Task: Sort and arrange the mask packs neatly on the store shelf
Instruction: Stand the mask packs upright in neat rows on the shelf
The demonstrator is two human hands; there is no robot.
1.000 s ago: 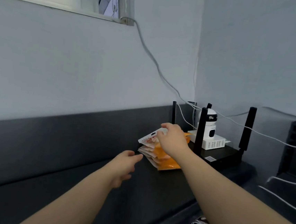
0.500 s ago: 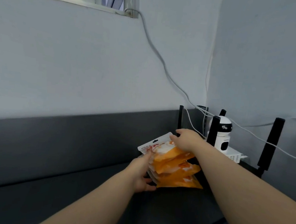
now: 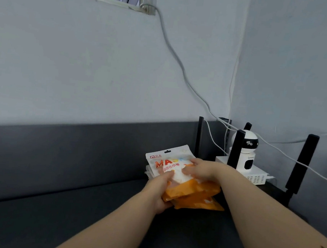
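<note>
1. Fingers (image 3: pixel 189 169) of my right hand (image 3: pixel 202 170) are curled down on the top pack (image 3: pixel 165 161), clamping its white upper half. I read that as a grip, not a flat press.
2. My left hand (image 3: pixel 160 191) grips the mask packs (image 3: pixel 197 199) at the edge farthest from the camera (image 3: pixel 245 151), with the thumb on top. The fingers underneath are hidden, so I cannot tell how far they wrap.
3. These packs sit in one loose stack on the dark shelf (image 3: pixel 89 216), just beside the camera on its side away from the corner.
4. Judging progress: the packs are gathered into a single pile, so collecting looks done, but the pile is not squared. Its orange bottoms fan out toward the camera side, and the white tops point at different angles.
5. What I think is left is to line up the edges, lay the stack flat and straight, then let go. I see only one kind of pack, so little sorting seems needed.
6. One router antenna (image 3: pixel 302 161) stands just past the camera, and another in front of it is close to the pile, so I mind them while squaring up.
</note>
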